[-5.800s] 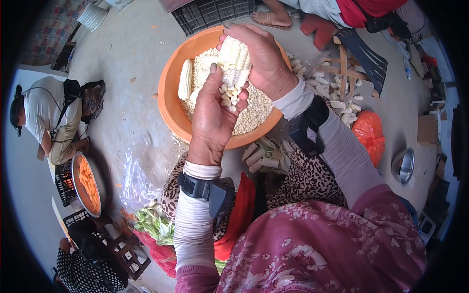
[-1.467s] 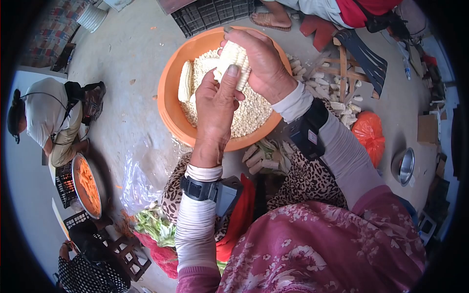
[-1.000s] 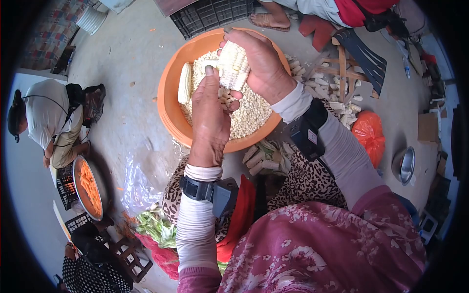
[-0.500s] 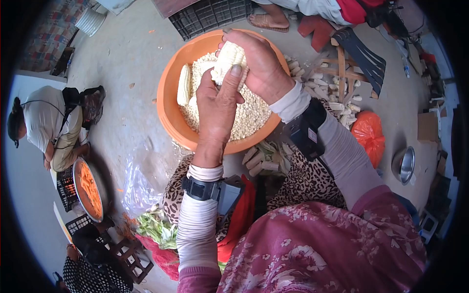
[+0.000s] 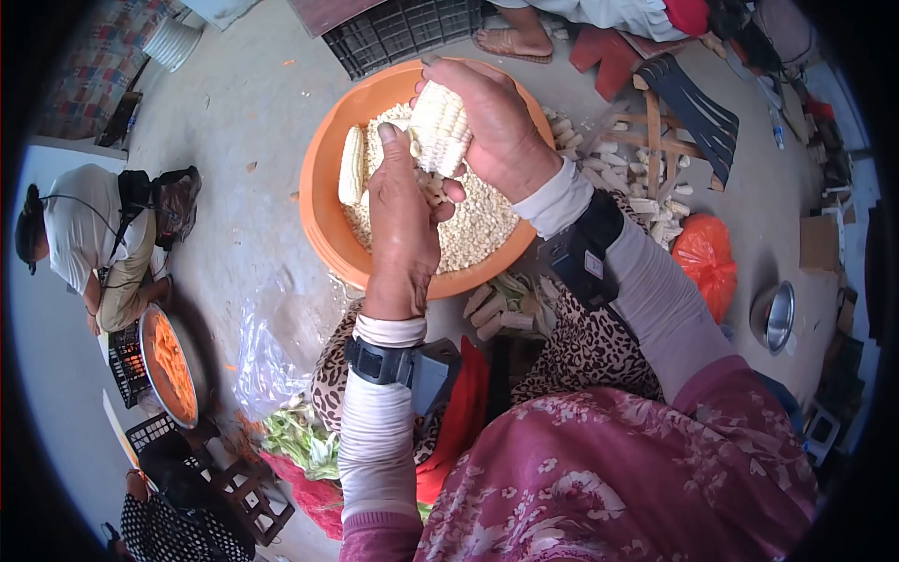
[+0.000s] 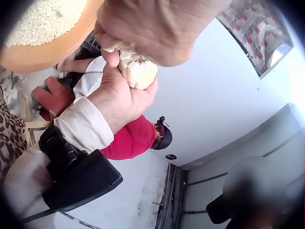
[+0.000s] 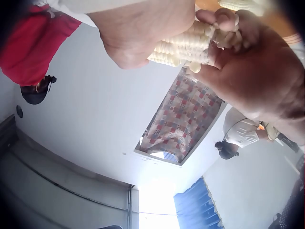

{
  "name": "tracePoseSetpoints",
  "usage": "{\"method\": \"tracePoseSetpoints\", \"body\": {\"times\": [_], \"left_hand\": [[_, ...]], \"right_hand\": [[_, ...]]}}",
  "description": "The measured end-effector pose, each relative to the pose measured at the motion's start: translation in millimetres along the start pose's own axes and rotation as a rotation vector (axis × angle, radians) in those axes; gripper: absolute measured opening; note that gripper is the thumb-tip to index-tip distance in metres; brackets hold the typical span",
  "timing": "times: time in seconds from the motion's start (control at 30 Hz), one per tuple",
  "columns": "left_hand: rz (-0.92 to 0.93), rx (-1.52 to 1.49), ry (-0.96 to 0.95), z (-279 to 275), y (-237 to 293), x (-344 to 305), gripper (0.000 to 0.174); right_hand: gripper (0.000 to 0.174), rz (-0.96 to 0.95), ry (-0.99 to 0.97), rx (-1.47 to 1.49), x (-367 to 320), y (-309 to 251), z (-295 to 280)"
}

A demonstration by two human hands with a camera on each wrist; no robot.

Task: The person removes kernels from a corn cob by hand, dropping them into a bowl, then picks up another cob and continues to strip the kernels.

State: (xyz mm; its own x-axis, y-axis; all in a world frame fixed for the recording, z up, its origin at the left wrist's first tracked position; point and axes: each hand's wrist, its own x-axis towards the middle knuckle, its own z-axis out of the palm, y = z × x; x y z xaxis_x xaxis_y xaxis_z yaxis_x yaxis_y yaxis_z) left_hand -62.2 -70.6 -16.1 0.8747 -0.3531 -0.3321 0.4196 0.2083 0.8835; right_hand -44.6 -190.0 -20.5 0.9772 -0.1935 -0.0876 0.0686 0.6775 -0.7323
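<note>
Above an orange basin (image 5: 323,229), my right hand (image 5: 506,126) grips a pale ear of corn (image 5: 440,126), its palm and fingers wrapped round the upper end. My left hand (image 5: 403,215) is cupped just below, with loose corn kernels (image 5: 434,190) in its curled fingers and its thumb raised beside the ear. From the right wrist view, the left thumb lies right at the lower end of the ear, where a bare patch of cob shows next to full rows. Shelled kernels (image 5: 478,229) fill the basin, and another whole ear (image 5: 352,167) lies on them at the left.
Bare cobs (image 5: 618,169) lie heaped right of the basin, beside a wooden stool (image 5: 688,122). A black crate (image 5: 403,36) stands behind it. A person (image 5: 84,220) bends near a metal bowl of orange shreds (image 5: 169,365) at the left. A red bag (image 5: 704,267) sits at the right.
The left thumb, pressed on the ear half a second ago, has drawn back to the left, so kernels show in that hand. The right hand keeps its grip, and the ear is turned slightly.
</note>
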Motion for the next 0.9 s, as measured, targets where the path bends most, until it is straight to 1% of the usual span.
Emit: {"method": "tracePoseSetpoints", "body": {"times": [0.13, 0.2, 0.3, 0.43, 0.5, 0.6, 0.73, 0.8, 0.83, 0.9], "left_hand": [[-0.051, -0.102, -0.058, 0.0, 1.5, -2.1, 0.054], [-0.059, -0.132, -0.111, -1.8, 2.3, -2.4, 0.051], [-0.066, -0.067, -0.147, -4.4, 1.4, 0.0, 0.046], [-0.061, -0.111, -0.141, -3.0, 0.6, -0.3, 0.041], [-0.02, -0.073, -0.109, -1.3, 1.7, -2.2, 0.038], [-0.013, -0.086, -0.124, -1.9, 1.0, -1.9, 0.035], [-0.022, -0.096, -0.128, -0.4, 0.5, -2.0, 0.035], [-0.005, -0.157, -0.185, -0.1, 0.0, -2.2, 0.037], [-0.005, -0.157, -0.185, -1.4, -1.6, -1.3, 0.037], [-0.045, -0.236, -0.218, -4.2, -4.0, 0.5, 0.042]], "right_hand": [[0.019, 0.028, 0.037, -0.041, -3.6, -0.9, 4.4], [0.02, -0.009, 0.047, -0.044, -3.4, 0.8, 6.0], [0.021, -0.02, 0.037, -0.071, -3.8, 0.8, 5.4], [0.021, -0.058, 0.034, -0.032, -2.1, 1.3, 6.9], [0.019, -0.037, 0.023, 0.025, -0.4, 1.1, 5.1], [0.022, -0.01, 0.027, -0.015, 0.3, 1.2, 2.2], [0.022, 0.012, 0.035, 0.001, -1.8, -2.7, 2.8], [0.023, -0.008, 0.029, -0.011, -2.0, -3.0, 2.5], [0.023, -0.008, 0.029, -0.011, -1.9, -2.9, 2.3], [0.022, -0.024, 0.021, -0.01, -1.6, -2.3, 2.0]]}}
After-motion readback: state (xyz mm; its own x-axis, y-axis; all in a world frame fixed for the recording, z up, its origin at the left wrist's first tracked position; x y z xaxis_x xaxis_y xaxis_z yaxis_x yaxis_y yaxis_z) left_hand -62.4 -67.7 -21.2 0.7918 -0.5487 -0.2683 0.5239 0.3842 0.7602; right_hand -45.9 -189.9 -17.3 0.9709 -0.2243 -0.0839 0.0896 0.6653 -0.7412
